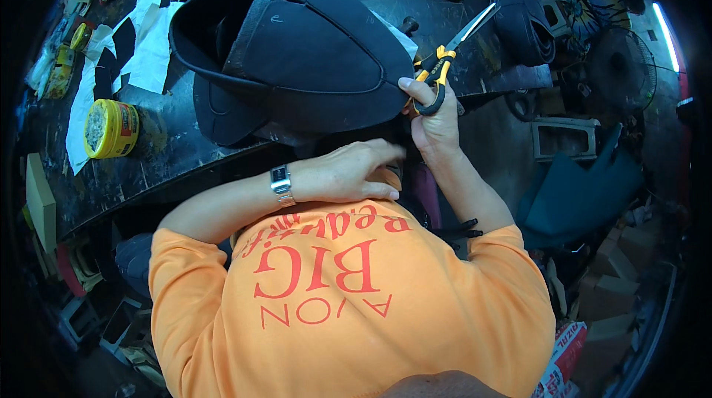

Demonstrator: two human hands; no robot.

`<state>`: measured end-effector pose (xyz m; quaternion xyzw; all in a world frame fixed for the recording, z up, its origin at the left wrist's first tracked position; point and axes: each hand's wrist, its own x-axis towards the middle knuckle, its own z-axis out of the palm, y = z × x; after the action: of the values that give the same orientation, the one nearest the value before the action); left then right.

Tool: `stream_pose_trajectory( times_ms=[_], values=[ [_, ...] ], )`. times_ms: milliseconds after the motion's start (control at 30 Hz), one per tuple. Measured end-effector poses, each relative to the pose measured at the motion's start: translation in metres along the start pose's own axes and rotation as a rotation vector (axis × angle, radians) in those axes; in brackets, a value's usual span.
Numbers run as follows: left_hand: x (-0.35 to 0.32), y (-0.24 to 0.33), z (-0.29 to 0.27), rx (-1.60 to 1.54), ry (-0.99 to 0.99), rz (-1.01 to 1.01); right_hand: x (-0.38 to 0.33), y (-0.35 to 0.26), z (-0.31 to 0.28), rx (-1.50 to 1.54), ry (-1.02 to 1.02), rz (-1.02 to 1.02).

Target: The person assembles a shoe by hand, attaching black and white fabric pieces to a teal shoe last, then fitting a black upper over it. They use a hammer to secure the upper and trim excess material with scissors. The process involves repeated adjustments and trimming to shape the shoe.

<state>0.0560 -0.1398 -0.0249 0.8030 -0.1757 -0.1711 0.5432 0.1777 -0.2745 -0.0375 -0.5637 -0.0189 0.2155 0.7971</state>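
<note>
In my right hand [436, 118] is a pair of scissors [437, 75] with yellow and black handles. Their blades point up and to the right, slightly parted. Right beside that hand's thumb lies the pointed end of a large black stitched shell [319, 50] with curved seams and a hollow left side, resting on the table's front edge. My left hand [360, 168], wearing a wristwatch [281, 185], lies across the front of my orange shirt [348, 279]. Its fingers stretch to the right with the thumb apart, and nothing shows in them; the fingertips are partly in shadow.
A yellow tub [111, 129] stands on the dark table [167, 164] at left, by white and black scraps [152, 64]. Another black shell [523, 24] sits at the right end. Beyond are a fan [621, 68], a grey hollow block [565, 138] and dark green sheets [586, 190].
</note>
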Motion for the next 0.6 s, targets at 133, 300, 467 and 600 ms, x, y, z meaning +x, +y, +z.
stream_pose_trajectory(
  times_ms=[133,300,467,600],
  values=[
    [0.01,-0.035,0.016,-0.755,0.36,0.012,-0.006,0.0,0.007,0.035,-0.025,-0.038],
    [0.005,-0.04,0.02,-0.987,0.603,0.054,-0.013,-0.012,0.016,-0.01,-0.064,-0.063],
    [0.013,-0.04,0.017,-1.255,0.839,0.091,-0.018,-0.014,0.012,-0.117,-0.187,-0.121],
    [0.011,-0.041,0.01,-1.35,0.838,0.229,-0.022,-0.009,-0.007,-0.152,-0.282,0.082]
  ],
)
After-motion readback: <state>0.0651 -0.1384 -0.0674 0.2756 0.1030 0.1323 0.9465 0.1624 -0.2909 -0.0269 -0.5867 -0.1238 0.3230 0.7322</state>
